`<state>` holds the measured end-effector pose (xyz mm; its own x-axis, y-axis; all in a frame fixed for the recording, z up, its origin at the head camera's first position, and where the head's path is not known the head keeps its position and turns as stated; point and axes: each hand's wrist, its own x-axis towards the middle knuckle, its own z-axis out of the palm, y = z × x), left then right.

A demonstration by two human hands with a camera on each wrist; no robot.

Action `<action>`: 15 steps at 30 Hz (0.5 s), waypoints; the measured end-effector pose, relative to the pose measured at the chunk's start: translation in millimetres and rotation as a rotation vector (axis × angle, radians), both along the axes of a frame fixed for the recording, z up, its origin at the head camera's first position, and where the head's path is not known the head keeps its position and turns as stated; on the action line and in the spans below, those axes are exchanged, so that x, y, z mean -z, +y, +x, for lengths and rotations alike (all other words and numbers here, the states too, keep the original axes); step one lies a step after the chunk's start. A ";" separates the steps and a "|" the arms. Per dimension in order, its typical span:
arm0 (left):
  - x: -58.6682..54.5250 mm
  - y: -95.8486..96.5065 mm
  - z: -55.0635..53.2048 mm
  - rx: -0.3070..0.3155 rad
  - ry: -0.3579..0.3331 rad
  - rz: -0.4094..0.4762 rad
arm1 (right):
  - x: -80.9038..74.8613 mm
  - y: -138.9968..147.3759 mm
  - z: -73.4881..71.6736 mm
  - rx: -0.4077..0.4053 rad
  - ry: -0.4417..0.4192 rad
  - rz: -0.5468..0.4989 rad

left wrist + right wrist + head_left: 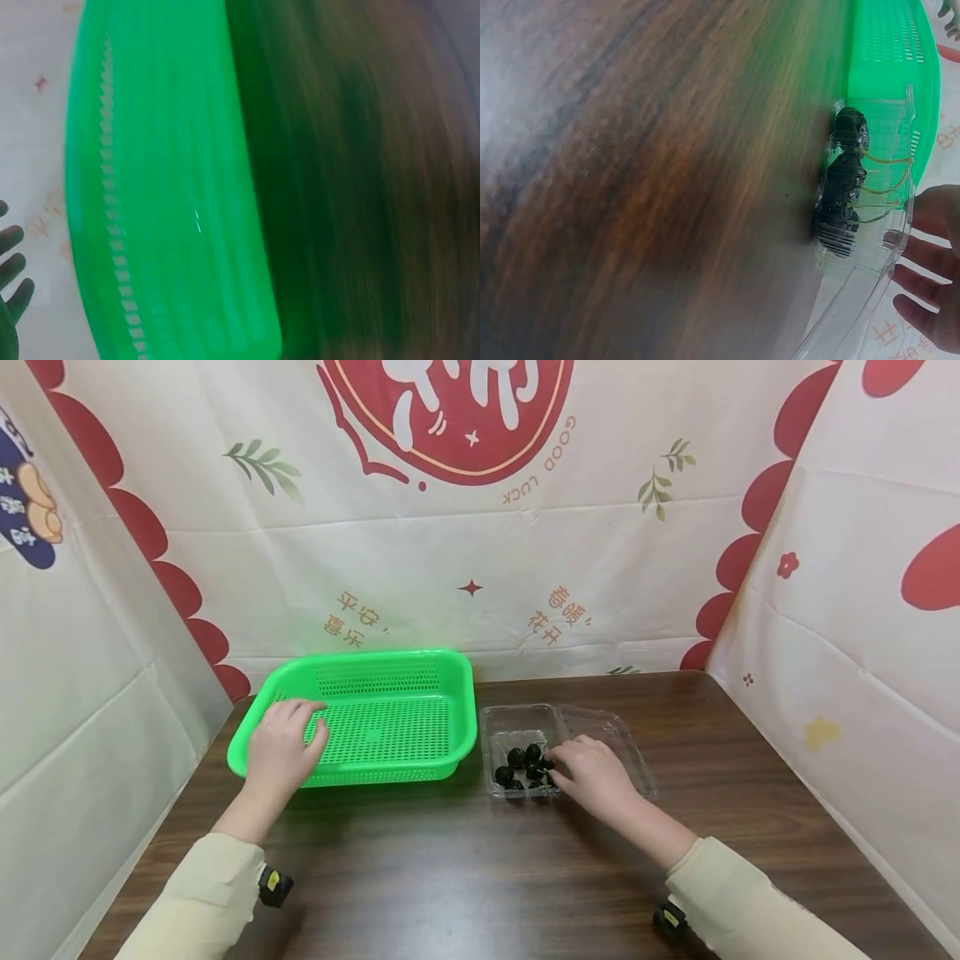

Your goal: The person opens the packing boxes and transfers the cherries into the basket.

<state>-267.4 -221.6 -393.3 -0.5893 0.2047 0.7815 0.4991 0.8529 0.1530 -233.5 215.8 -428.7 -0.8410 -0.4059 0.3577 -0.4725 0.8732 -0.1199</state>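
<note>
Dark cherries with thin greenish stems lie in a clear plastic box, its hinged lid folded open to the right. My right hand reaches over the box's right side, fingertips right at the cherries. In the right wrist view, its fingers are spread apart at the box's rim, and no cherry shows between them. Over the left part of a green plastic basket hovers my left hand, fingers loosely bent and thumb apart, holding nothing. Only its fingertips show in the left wrist view.
The brown wooden table carries the basket at the back left and the box just right of it. A printed white cloth hangs behind the table and along both sides.
</note>
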 end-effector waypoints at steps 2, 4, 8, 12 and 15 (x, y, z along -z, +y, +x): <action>3.3 -6.6 -2.5 -0.015 0.041 -0.043 | 0.4 -0.4 0.4 -0.004 -0.005 0.003; 6.0 -12.8 -4.7 -0.026 0.062 -0.068 | 0.7 -0.4 0.8 -0.005 -0.004 0.007; 9.9 -24.3 -9.8 -0.082 0.063 -0.086 | 1.3 -0.2 0.7 -0.007 0.014 0.021; 12.2 -34.7 -14.1 -0.199 -0.040 -0.080 | 2.1 0.2 -0.4 -0.013 0.036 0.029; 12.3 -42.3 -17.3 -0.280 -0.196 -0.058 | 2.5 0.1 -1.1 -0.014 0.038 0.029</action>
